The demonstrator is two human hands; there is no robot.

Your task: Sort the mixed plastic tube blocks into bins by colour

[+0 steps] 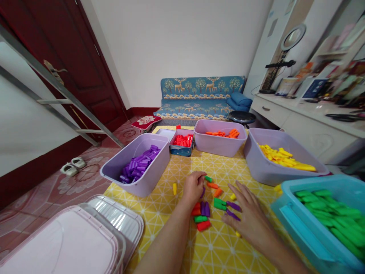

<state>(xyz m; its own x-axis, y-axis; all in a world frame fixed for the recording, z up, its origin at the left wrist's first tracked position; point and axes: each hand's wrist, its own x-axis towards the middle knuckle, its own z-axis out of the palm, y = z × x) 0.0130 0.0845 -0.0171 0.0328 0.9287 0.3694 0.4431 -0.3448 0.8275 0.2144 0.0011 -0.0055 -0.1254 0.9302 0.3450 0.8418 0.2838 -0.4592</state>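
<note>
My left hand (194, 187) is over the middle of the table, its fingers curled in around a small purple cap-like plastic piece (203, 192), partly hidden. My right hand (247, 208) has its fingers spread, with thumb and fingertips around two purple pieces (234, 206) that lie against green pieces (219, 203). Between the hands are orange pieces (218, 192) and a small green piece (208, 178). Below my left hand lie more purple pieces (205, 209), a green one (200, 219) and a red one (203, 226). A yellow piece (175, 188) stands apart at left.
Around the yellow patterned cloth (159, 213) stand a bin of purple pieces (164, 160), a small box of red ones (181, 151), a bin of orange (219, 146), a bin of yellow (265, 173) and a turquoise bin of green (308, 232). Lids (65, 239) lie at left.
</note>
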